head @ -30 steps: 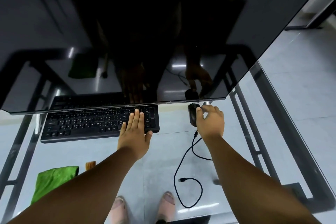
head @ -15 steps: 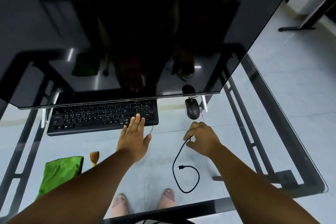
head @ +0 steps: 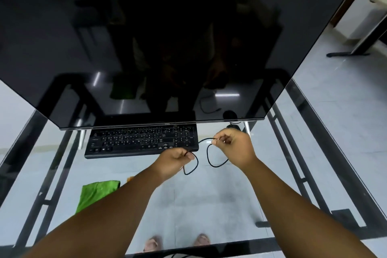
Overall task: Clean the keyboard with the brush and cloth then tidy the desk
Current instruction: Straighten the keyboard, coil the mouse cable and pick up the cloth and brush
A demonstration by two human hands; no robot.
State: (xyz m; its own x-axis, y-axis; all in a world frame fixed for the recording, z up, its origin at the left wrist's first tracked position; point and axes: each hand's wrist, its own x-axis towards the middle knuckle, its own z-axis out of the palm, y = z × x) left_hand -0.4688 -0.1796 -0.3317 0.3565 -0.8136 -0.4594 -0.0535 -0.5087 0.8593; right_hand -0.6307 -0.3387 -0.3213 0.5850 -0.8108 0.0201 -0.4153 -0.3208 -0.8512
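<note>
A black keyboard (head: 142,140) lies on the glass desk (head: 209,199) under the monitor's lower edge. My left hand (head: 173,160) grips one part of a thin black mouse cable (head: 209,157) just in front of the keyboard's right end. My right hand (head: 232,145) pinches the same cable further right, and loops of it hang between the two hands. The black mouse (head: 233,126) is mostly hidden behind my right hand. A green cloth (head: 94,195) lies at the near left. Beside it the brush (head: 130,178) shows only as a small orange tip past my left forearm.
A large dark monitor (head: 157,48) fills the upper view and overhangs the keyboard's back. Its silver feet (head: 82,138) stand on the glass. The desk's black frame bars (head: 293,153) run along both sides. My feet show through the glass below.
My left hand left the keyboard and took hold of the cable. My right hand lifted the cable from the glass. The cable now hangs in loops between both hands. The view tilted up.
</note>
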